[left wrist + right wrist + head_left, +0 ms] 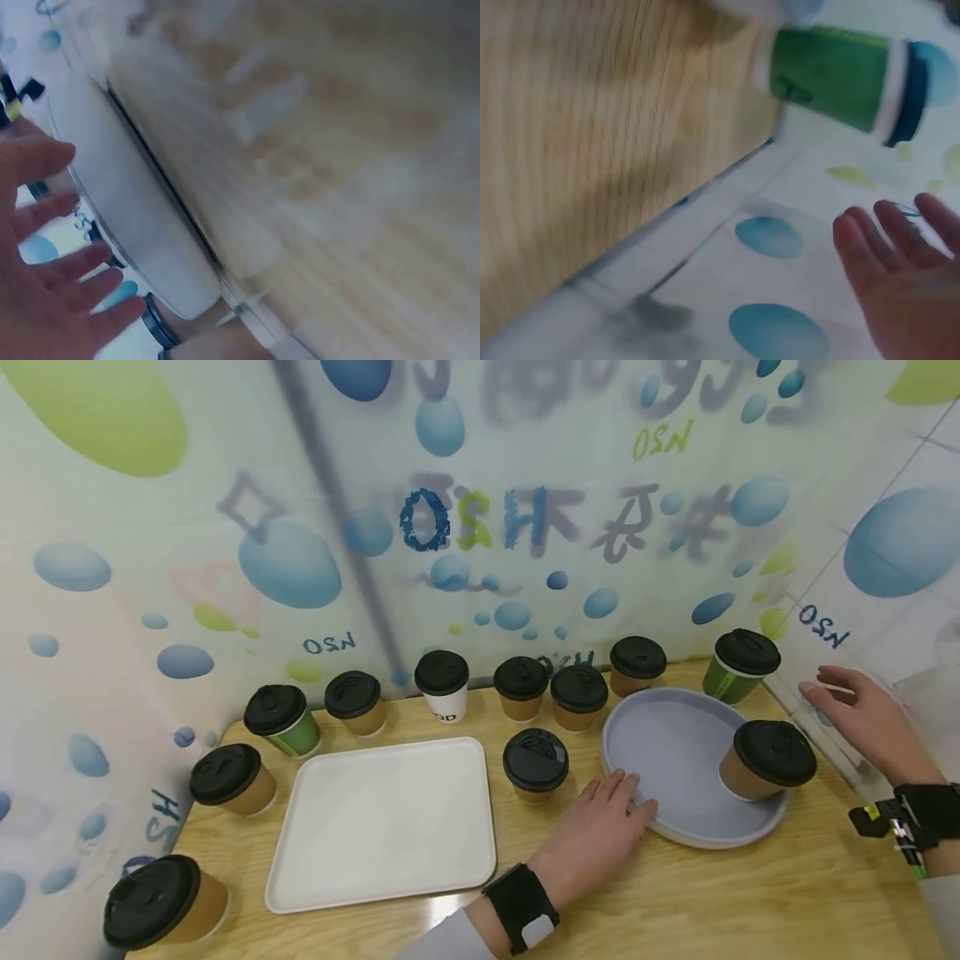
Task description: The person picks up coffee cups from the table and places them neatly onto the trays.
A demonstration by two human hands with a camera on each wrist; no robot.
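A white rectangular tray [382, 827] lay flat on the wood-grained worktop [712, 902]. At its left stood a front brown cup [198, 910] and, farther back, a second brown cup [253, 793]. Beyond its far edge ran a green cup [302, 735], a third brown cup [366, 720] and a white cup [447, 706] with dark lettering. Just right of the tray stood a lone brown cup [531, 795]. Farther back stood three more brown cups [521, 707]. All wore black lids. Behind hung a pale backdrop [487, 468] with blue and green spots and mirror-reversed lettering.
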